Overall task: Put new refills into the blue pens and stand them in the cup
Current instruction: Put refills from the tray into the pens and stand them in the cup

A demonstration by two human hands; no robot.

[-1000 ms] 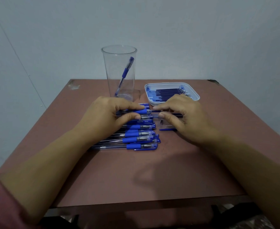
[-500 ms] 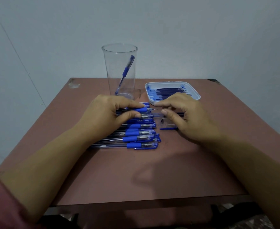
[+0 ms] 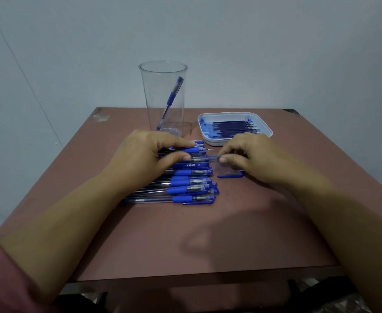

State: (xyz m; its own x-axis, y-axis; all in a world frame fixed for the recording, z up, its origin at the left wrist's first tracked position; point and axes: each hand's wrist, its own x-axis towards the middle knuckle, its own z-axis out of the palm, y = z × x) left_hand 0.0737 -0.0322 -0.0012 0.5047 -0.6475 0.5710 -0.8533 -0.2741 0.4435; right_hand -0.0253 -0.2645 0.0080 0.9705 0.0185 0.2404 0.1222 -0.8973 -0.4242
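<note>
Brown table [image 3: 208, 233] bears pens [image 3: 192, 189], cup [image 3: 154, 98], refill tray [image 3: 214, 142].

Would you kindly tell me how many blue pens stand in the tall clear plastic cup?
1. One blue pen leans inside the tall clear plastic cup, tip down, top toward its right wall. The cup is see-through, so none looks hidden.

Plain indoor room, type undetermined. Bare pale wall [image 3: 275, 53] fills the upper frame. Worn reddish-brown table [image 3: 185, 233] at centre carries stationery: blue pens [image 3: 185, 184], refill tray [image 3: 214, 142].

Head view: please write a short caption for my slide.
Left hand grips an uncapped blue pen; right hand pinches a clear cap.
</note>
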